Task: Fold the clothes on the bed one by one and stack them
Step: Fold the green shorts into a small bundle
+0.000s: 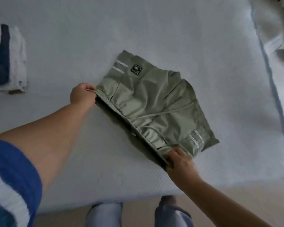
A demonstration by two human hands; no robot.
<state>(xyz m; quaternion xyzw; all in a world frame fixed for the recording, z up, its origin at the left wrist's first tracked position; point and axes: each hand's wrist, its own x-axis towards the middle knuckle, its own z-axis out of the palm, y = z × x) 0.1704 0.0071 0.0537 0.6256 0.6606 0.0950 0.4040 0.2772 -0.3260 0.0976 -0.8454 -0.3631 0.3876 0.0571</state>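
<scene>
**Green shorts held at the waistband, ready for the fold**

The green shorts [156,104] lay spread on the bed [170,30], near its front edge, legs pointing away from the person. The left hand [83,95] pinched one end of the elastic waistband, fingers curled over the gathered edge; the right hand [179,161] gripped the other end in the same way. The waistband hung slightly raised between them, while the legs rested flat on the mattress.

To fold well, the person would probably need to keep both ends level and taut, so that the slippery fabric did not bunch, then carry one side across to meet the other with the striped hems aligned. The loose drawstring [156,114] lay across the front and was likely best tucked inside the fold.

A stack of folded clothes [8,61] sat at the far left of the bed, well apart from the shorts.
</scene>
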